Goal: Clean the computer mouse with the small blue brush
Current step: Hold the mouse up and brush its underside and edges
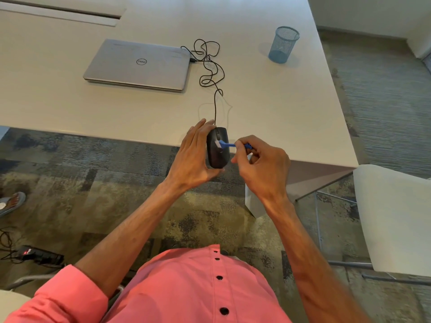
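Observation:
My left hand (pixel 194 155) grips a black wired computer mouse (pixel 218 157) from its left side, lifted over the near edge of the table. The mouse's top faces up toward me. My right hand (pixel 261 164) pinches the handle of the small blue brush (pixel 229 145). The brush's white bristles touch the top of the mouse near its left button. The mouse's black cable (pixel 211 66) runs away across the table in loose loops to a closed silver laptop (pixel 140 65).
A blue mesh pen cup (pixel 283 44) stands at the far right of the white table (pixel 291 108). A white chair (pixel 396 217) is at my right. On the patterned carpet at the lower left lies a power strip (pixel 38 254) with cables; a sandalled foot (pixel 11 202) shows at the left edge.

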Motion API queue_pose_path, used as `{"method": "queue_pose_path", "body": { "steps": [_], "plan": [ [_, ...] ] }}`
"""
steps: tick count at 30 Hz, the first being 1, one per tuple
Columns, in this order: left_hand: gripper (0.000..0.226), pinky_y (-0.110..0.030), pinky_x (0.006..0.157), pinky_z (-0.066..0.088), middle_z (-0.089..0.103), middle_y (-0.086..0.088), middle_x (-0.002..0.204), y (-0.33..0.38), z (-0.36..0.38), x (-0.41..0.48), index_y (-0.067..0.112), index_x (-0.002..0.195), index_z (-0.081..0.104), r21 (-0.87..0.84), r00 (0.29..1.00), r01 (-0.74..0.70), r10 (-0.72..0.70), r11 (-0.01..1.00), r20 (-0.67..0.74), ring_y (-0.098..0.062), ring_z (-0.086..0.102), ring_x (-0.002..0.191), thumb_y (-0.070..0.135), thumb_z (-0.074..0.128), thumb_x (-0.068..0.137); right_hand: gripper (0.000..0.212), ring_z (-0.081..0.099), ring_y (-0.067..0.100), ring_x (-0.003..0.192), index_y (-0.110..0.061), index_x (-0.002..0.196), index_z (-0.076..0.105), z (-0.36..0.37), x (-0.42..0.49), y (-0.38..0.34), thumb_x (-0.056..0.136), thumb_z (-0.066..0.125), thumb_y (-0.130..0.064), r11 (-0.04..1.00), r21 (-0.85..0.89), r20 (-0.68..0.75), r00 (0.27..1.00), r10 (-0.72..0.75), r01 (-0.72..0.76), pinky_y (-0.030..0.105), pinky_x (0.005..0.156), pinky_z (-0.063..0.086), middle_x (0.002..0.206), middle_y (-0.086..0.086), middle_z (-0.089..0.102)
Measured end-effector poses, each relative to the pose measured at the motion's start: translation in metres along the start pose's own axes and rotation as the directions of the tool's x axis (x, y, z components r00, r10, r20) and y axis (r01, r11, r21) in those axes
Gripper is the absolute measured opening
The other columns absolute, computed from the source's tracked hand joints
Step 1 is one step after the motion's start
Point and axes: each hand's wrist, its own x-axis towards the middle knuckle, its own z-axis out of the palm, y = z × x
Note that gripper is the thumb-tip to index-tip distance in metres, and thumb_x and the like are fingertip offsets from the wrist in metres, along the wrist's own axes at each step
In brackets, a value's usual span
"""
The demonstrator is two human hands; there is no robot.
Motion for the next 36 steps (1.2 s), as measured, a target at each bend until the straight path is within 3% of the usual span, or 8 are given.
{"method": "queue_pose_path", "body": {
  "steps": [2, 5, 11, 18, 21, 25, 32, 36],
  "plan": [
    [0.122, -0.052, 0.140, 0.024, 0.034, -0.007, 0.180, 0.000, 0.001, 0.000, 0.007, 0.171, 0.032, -0.004, 1.000, 0.005, -0.005, 1.000, 0.001, -0.025, 0.019, 0.174, 0.049, 0.098, 0.078, 0.015, 0.065, 0.006, 0.053, -0.028, 0.105, 0.082, 0.003, -0.002, 0.001, 0.108, 0.069, -0.034, 0.984, -0.106, -0.022, 0.990, -0.143, 0.140, 0.030, 0.052, 0.053, 0.075, -0.012, 0.081],
    [0.118, -0.050, 0.141, 0.024, 0.031, -0.005, 0.181, 0.002, 0.001, 0.000, 0.011, 0.172, 0.030, -0.025, 0.999, 0.044, -0.043, 0.999, 0.003, -0.023, 0.016, 0.175, 0.051, 0.094, 0.081, 0.013, 0.069, 0.015, 0.054, -0.022, 0.109, 0.083, 0.006, -0.007, 0.005, 0.106, 0.071, -0.025, 0.887, -0.260, 0.123, 0.924, -0.363, 0.383, 0.030, 0.053, 0.049, 0.072, -0.008, 0.079],
    [0.118, -0.052, 0.138, 0.029, 0.031, 0.000, 0.180, 0.003, -0.002, -0.001, 0.016, 0.172, 0.030, -0.043, 0.998, 0.067, -0.066, 0.997, 0.021, -0.020, 0.016, 0.174, 0.053, 0.094, 0.081, 0.014, 0.064, 0.017, 0.048, -0.021, 0.078, 0.072, 0.002, -0.007, 0.006, 0.090, 0.077, -0.015, 0.803, -0.254, 0.325, 0.829, -0.454, 0.539, 0.030, 0.063, 0.048, 0.057, -0.008, 0.067],
    [0.118, -0.042, 0.140, 0.023, 0.030, -0.007, 0.183, 0.001, -0.003, 0.003, 0.007, 0.171, 0.031, -0.018, 0.998, 0.054, -0.053, 0.998, 0.024, -0.025, 0.019, 0.174, 0.049, 0.096, 0.081, 0.009, 0.059, 0.016, 0.048, -0.017, 0.107, 0.081, 0.003, 0.003, 0.004, 0.099, 0.079, -0.017, 0.818, -0.349, 0.187, 0.889, -0.417, 0.457, 0.027, 0.058, 0.027, 0.064, -0.007, 0.071],
    [0.120, -0.043, 0.140, 0.025, 0.033, -0.008, 0.182, 0.002, -0.002, 0.003, 0.006, 0.170, 0.033, -0.022, 0.998, 0.052, -0.051, 0.998, 0.029, -0.026, 0.023, 0.173, 0.049, 0.098, 0.079, 0.004, 0.058, 0.017, 0.046, -0.018, 0.098, 0.081, 0.003, -0.001, 0.006, 0.097, 0.078, -0.015, 0.822, -0.317, 0.222, 0.880, -0.419, 0.472, 0.026, 0.059, 0.030, 0.060, -0.007, 0.069],
    [0.117, -0.046, 0.134, 0.035, 0.041, -0.008, 0.173, 0.002, 0.002, -0.003, 0.007, 0.168, 0.036, -0.039, 0.999, 0.041, -0.040, 0.998, 0.025, -0.030, 0.035, 0.167, 0.047, 0.099, 0.078, 0.022, 0.058, 0.018, 0.044, -0.021, 0.073, 0.072, -0.004, -0.003, 0.013, 0.095, 0.071, -0.019, 0.853, -0.250, 0.296, 0.875, -0.383, 0.458, 0.028, 0.061, 0.046, 0.054, -0.006, 0.066],
    [0.125, -0.041, 0.133, 0.036, 0.040, -0.007, 0.172, 0.001, 0.006, -0.001, 0.011, 0.169, 0.032, -0.038, 1.000, 0.028, -0.029, 0.999, -0.005, -0.029, 0.042, 0.161, 0.050, 0.101, 0.073, 0.020, 0.059, 0.014, 0.045, -0.025, 0.101, 0.083, -0.009, 0.000, 0.020, 0.109, 0.066, -0.031, 0.974, -0.156, 0.008, 0.986, -0.168, 0.167, 0.036, 0.049, 0.049, 0.065, -0.010, 0.075],
    [0.133, -0.038, 0.135, 0.032, 0.035, -0.004, 0.178, 0.000, 0.007, 0.001, 0.014, 0.179, 0.021, -0.020, 1.000, -0.004, 0.004, 1.000, -0.002, -0.026, 0.038, 0.164, 0.057, 0.097, 0.078, 0.017, 0.065, 0.010, 0.050, -0.027, 0.106, 0.084, -0.006, -0.003, 0.020, 0.108, 0.068, -0.034, 0.996, -0.070, 0.025, 0.998, -0.051, 0.053, 0.038, 0.051, 0.056, 0.070, -0.012, 0.079]
  ]
}}
